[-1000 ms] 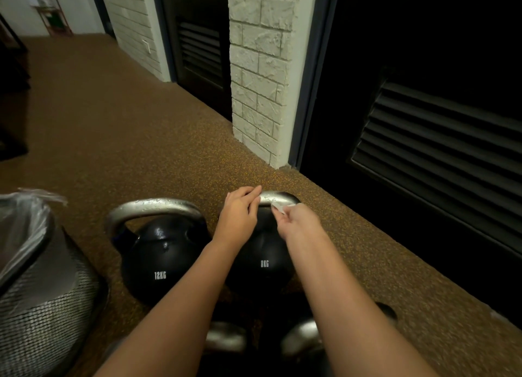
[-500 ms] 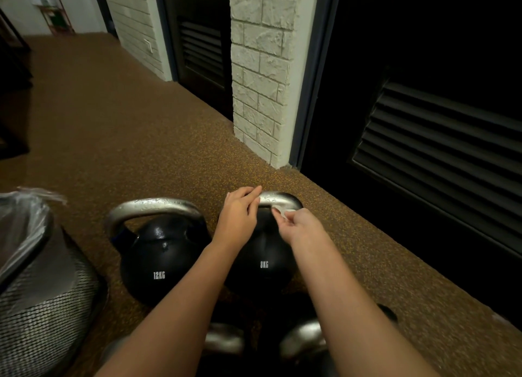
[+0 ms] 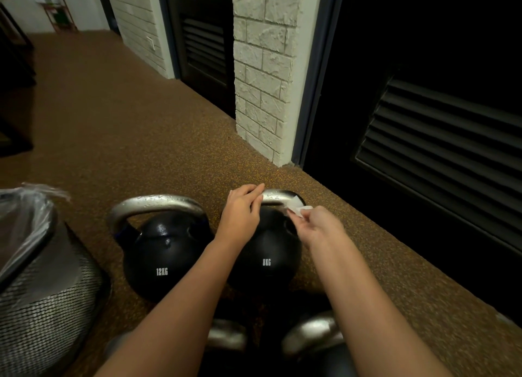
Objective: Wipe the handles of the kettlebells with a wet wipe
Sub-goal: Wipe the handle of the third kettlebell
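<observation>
Two black kettlebells with silver handles stand side by side on the brown floor: a 12KG kettlebell (image 3: 162, 252) on the left and an 8KG kettlebell (image 3: 268, 259) on the right. My left hand (image 3: 241, 214) rests curled over the left end of the 8KG kettlebell's handle (image 3: 275, 194). My right hand (image 3: 317, 225) pinches a small white wet wipe (image 3: 296, 207) against the right end of that handle. Water drops shine on the 12KG kettlebell's handle (image 3: 158, 203). Two more silver handles (image 3: 310, 334) show between my forearms at the bottom.
A mesh waste bin (image 3: 42, 297) lined with a clear bag stands at the left. A white brick pillar (image 3: 262, 74) and dark louvred doors (image 3: 440, 139) run along the right. Brown speckled floor stretches away to the far left.
My right hand with the wipe has slid rightward along the 8KG handle, from its top toward the right bend. My left hand has stayed in place.
</observation>
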The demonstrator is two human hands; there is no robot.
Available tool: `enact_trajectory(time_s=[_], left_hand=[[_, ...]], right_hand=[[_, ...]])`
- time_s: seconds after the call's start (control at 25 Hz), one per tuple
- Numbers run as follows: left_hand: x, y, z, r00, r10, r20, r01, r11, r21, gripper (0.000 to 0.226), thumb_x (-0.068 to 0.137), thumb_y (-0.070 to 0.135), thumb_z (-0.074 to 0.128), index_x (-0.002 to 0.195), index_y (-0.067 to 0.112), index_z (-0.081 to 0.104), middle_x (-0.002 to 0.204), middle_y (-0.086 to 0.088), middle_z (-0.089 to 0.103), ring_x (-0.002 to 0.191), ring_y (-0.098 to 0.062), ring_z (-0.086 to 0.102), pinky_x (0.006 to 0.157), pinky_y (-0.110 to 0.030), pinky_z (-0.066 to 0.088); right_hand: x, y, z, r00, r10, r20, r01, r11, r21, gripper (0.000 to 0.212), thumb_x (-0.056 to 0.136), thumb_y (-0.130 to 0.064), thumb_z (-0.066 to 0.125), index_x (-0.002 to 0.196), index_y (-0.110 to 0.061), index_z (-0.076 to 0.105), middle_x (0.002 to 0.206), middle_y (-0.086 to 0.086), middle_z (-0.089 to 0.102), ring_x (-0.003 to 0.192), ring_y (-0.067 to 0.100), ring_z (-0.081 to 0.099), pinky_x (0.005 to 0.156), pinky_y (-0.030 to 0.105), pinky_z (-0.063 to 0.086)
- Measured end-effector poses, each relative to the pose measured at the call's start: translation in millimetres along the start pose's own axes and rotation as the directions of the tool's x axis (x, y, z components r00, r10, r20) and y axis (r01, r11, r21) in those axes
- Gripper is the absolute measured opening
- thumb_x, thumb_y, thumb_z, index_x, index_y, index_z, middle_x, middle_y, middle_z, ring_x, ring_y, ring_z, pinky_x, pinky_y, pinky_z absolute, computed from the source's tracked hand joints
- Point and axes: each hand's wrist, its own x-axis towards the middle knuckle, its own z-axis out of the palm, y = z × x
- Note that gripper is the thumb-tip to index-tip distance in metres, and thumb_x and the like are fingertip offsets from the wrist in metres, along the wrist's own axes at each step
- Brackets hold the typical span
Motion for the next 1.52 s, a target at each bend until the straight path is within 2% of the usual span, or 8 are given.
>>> enact_trajectory(time_s=[0.12, 0.24, 0.36, 0.56, 0.72, 0.88, 1.28, 1.52], left_hand=[[-1.3, 1.8, -0.7, 1.0, -0.007, -0.002, 0.007, 1.0, -0.015, 0.035, 0.096, 0.016, 0.044, 0.129, 0.014, 0.053, 0.126, -0.003, 0.054, 0.12, -0.019, 0.042, 0.109, -0.042, 0.028], [-1.4, 1.0, -0.4, 1.0, 0.004, -0.021, -0.005, 1.0, -0.029, 0.034, 0.095, 0.015, 0.045, 0.128, 0.013, 0.054, 0.124, -0.004, 0.056, 0.118, -0.02, 0.044, 0.109, -0.041, 0.029], [-1.1, 1.3, 0.3, 1.0, 0.002, -0.021, -0.003, 1.0, -0.028, 0.034, 0.095, 0.015, 0.045, 0.128, 0.013, 0.054, 0.125, -0.003, 0.056, 0.119, -0.019, 0.044, 0.11, -0.041, 0.028], [-2.0, 1.6, 0.6, 1.0, 0.006, -0.02, -0.006, 1.0, -0.029, 0.034, 0.095, 0.014, 0.045, 0.128, 0.012, 0.055, 0.124, -0.004, 0.056, 0.119, -0.02, 0.044, 0.108, -0.043, 0.03], [-1.6, 0.6, 0.7, 1.0, 0.006, -0.024, -0.006, 1.0, -0.018, 0.034, 0.095, 0.014, 0.045, 0.128, 0.012, 0.055, 0.125, -0.004, 0.056, 0.118, -0.019, 0.044, 0.108, -0.036, 0.03], [-1.4, 0.9, 0.0, 1.0, -0.006, -0.012, 0.006, 1.0, -0.013, 0.035, 0.096, 0.016, 0.044, 0.129, 0.013, 0.054, 0.127, -0.004, 0.055, 0.121, -0.018, 0.043, 0.109, -0.029, 0.024], [-0.9, 0.1, 0.4, 1.0, 0.006, -0.022, -0.006, 1.0, -0.015, 0.035, 0.096, 0.016, 0.044, 0.13, 0.014, 0.053, 0.127, -0.003, 0.054, 0.121, -0.017, 0.042, 0.112, -0.04, 0.025], [-1.7, -3.3, 3.0, 0.999, 0.029, -0.033, -0.029, 0.999, -0.013, 0.035, 0.095, 0.014, 0.045, 0.128, 0.014, 0.054, 0.125, -0.003, 0.056, 0.12, -0.019, 0.045, 0.113, -0.038, 0.023]], right_hand=[[-0.1, -8.0, -8.2, 0.957, -0.262, -0.126, 0.217, 0.931, -0.293, 0.043, 0.092, 0.005, 0.042, 0.134, -0.004, 0.044, 0.133, 0.016, 0.049, 0.114, 0.03, 0.053, 0.092, 0.037, 0.05], [-3.8, 4.8, 1.2, 0.873, -0.465, 0.147, 0.377, 0.453, -0.808, 0.046, 0.089, 0.001, 0.043, 0.131, -0.017, 0.051, 0.131, 0.011, 0.051, 0.104, 0.026, 0.053, 0.087, 0.032, 0.046], [-5.6, 17.0, 6.5, 0.781, -0.496, 0.381, 0.498, 0.125, -0.858, 0.055, 0.086, 0.01, 0.04, 0.135, -0.015, 0.045, 0.137, 0.006, 0.046, 0.122, 0.026, 0.039, 0.102, 0.03, 0.033], [4.4, -0.2, 7.7, 0.859, -0.442, 0.259, 0.378, 0.204, -0.903, 0.054, 0.091, 0.003, 0.04, 0.14, -0.021, 0.039, 0.135, 0.016, 0.043, 0.117, 0.03, 0.047, 0.102, 0.035, 0.037], [-5.6, 17.4, 2.5, 0.719, -0.498, 0.484, 0.576, 0.037, -0.817, 0.064, 0.084, 0.013, 0.042, 0.139, -0.019, 0.04, 0.143, 0.006, 0.041, 0.131, 0.024, 0.036, 0.11, 0.029, 0.027], [19.5, -1.7, -1.7, 0.895, -0.404, 0.188, 0.321, 0.292, -0.901, 0.05, 0.088, 0.002, 0.044, 0.131, -0.021, 0.053, 0.126, 0.014, 0.053, 0.112, 0.03, 0.053, 0.096, 0.039, 0.048], [19.4, -2.6, 0.0, 0.89, -0.394, 0.23, 0.315, 0.168, -0.934, 0.045, 0.088, -0.001, 0.046, 0.128, -0.02, 0.054, 0.125, 0.016, 0.049, 0.1, 0.029, 0.056, 0.092, 0.039, 0.049], [2.1, 7.8, 0.2, 0.626, -0.449, 0.638, 0.646, -0.16, -0.747, 0.061, 0.08, 0.011, 0.049, 0.134, -0.017, 0.046, 0.134, 0.005, 0.052, 0.125, 0.024, 0.046, 0.106, 0.031, 0.034]])
